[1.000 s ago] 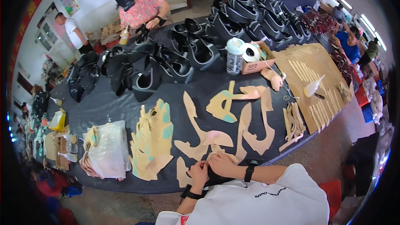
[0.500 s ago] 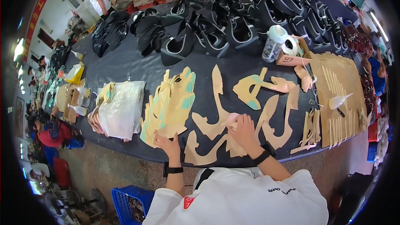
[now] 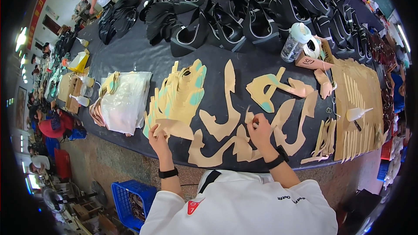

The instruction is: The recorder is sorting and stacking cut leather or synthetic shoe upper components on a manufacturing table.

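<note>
Currently, the left hand (image 3: 156,135) rests at the near edge of the black counter (image 3: 130,54), its fingers pinched on a tan cut-out piece (image 3: 174,128) that lies at the foot of a fanned stack of tan and teal pieces (image 3: 178,93). The right hand (image 3: 260,131) sits near the counter's middle front, fingers curled on a small tan strip (image 3: 249,117) above the long curved tan pieces (image 3: 226,141) spread flat there. Both wrists carry black bands.

Left of the stack lies a clear plastic bag (image 3: 128,100) with more tan pieces beneath it. To the right, a Y-shaped tan and teal piece (image 3: 272,88) lies flat, with narrow tan strips (image 3: 324,137) just beside a large tan sheet (image 3: 359,104). A clear water bottle (image 3: 295,41) stands upright further back, next to rows of black shoe uppers (image 3: 244,17). A blue crate (image 3: 130,198) sits on the floor below the counter edge.
</note>
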